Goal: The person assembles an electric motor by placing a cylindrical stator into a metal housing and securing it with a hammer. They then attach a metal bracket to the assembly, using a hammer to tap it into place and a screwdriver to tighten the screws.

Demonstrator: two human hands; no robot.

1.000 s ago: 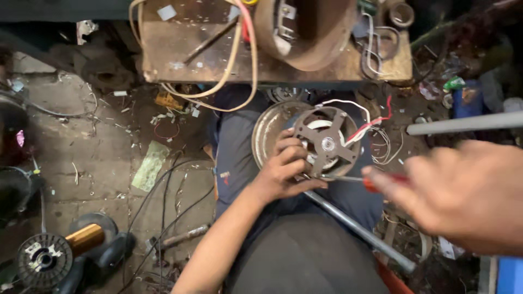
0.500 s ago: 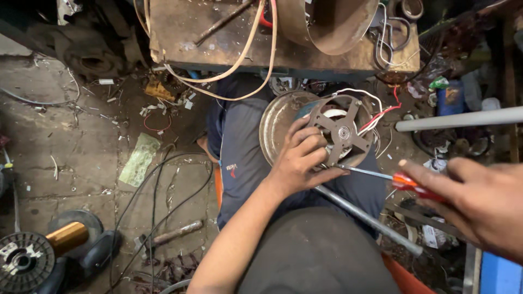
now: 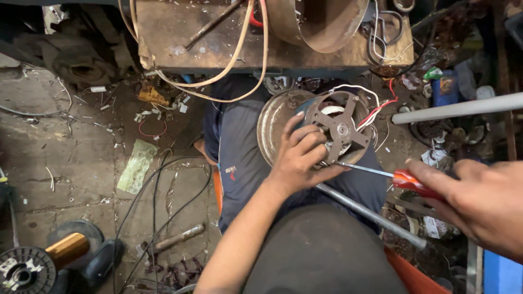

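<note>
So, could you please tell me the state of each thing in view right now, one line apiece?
Left hand: closed around the motor's edge, gripping it.
Right hand: closed on the screwdriver's handle.
Motor: open-framed, propped on the lap, wires trailing loose.
Red-handled screwdriver: held level, tip at the motor's lower edge.
Copper wire spool: lying on the floor.

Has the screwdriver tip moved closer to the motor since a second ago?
Yes. The right hand has brought the screwdriver leftward, until its tip reaches the motor.
</note>
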